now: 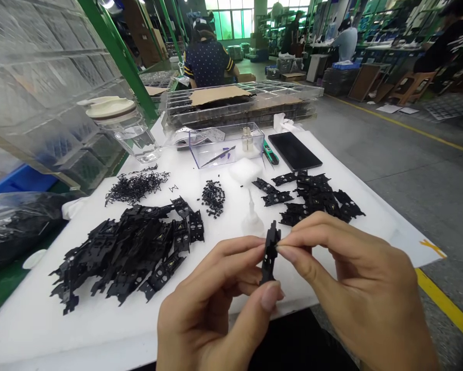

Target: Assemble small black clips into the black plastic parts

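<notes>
The left hand (219,299) is holding a black part (270,252) upright, its top leaning slightly right. The thumb is pressing near the part's lower end and the fingertips are bearing on its left side higher up, so the grip is standing only as wide as the part. The top end is sticking up free above the fingertips.

The right hand (355,268) is touching the part's right side above the middle, thumb and forefinger coming almost together in a narrow pinch; whether they are gripping the edge itself or a tiny piece, I cannot tell.

The part is hanging over the near side of the white table (386,226), just in front of a bottle (253,221). Similar parts are lying in a large left pile (131,252) and a smaller right pile (316,193). Small bits (213,199) and thin clips (138,185) are lying beyond the left pile.
</notes>
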Demonstrator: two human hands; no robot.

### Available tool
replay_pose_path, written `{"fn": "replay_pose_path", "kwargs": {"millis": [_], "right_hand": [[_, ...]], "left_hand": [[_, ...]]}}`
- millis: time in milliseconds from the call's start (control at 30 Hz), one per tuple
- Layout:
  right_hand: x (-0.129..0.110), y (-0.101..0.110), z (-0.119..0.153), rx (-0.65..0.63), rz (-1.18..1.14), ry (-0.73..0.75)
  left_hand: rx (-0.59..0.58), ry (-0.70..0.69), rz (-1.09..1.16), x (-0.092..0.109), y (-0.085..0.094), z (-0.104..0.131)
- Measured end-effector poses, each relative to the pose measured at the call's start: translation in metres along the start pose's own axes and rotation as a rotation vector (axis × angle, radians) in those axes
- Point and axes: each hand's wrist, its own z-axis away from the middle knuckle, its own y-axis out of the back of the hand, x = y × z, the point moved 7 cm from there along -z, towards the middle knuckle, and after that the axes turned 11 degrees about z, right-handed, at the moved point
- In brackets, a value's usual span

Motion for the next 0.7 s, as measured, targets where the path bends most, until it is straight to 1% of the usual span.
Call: {"fn": "replay_pose_path", "kwargs": {"millis": [200, 333, 567, 700], "right_hand": [[-0.0004, -0.0015, 0.0002, -0.006, -0.012, -0.004], [-0.0020, -0.0018, 0.0010, 0.003, -0.011, 0.001], [-0.0033, -0.0021, 0.0006, 0.009, 0.005, -0.005], [-0.0048, -0.0012, 0.0011, 0.021, 0.003, 0.015]], "left_hand": [[0.028, 0.098, -0.015, -0.0035, 0.0052, 0.0028], [0.041, 0.090, 0.009, -0.0054, 0.0072, 0.0023], [0.038, 0.119, -0.010, -0.0078, 0.0080, 0.0019], [0.029, 0.072, 0.015, -0.0030, 0.0064, 0.0002]]}}
